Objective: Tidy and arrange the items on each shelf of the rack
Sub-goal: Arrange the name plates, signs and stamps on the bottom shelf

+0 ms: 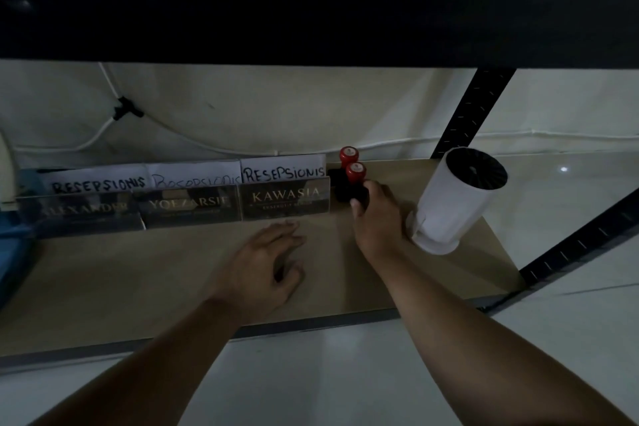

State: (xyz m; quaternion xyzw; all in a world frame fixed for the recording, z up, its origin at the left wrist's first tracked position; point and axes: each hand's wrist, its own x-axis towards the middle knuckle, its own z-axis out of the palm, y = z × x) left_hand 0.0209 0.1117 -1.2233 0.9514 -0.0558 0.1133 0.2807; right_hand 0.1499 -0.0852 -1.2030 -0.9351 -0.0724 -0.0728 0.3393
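Observation:
On the tan shelf board (138, 273) three clear name plates stand in a row at the back: ALEXANDER (83, 209), YOEZARSIF (190, 204) and KAWASIA (285, 199), each with a handwritten paper card behind it. Right of them stand two black stamps with red knobs, the nearer stamp (355, 174) in front of the farther stamp (348, 155). My right hand (375, 214) grips the black base of the nearer stamp. My left hand (266, 263) hovers over the board in front of KAWASIA, fingers relaxed, holding nothing.
A white cylindrical device (456, 197) with a dark top stands at the shelf's right end. A black slotted rack post (466, 114) rises behind it. White cables (103, 135) run along the wall. Something blue (14, 245) sits at the far left. A dark shelf hangs overhead.

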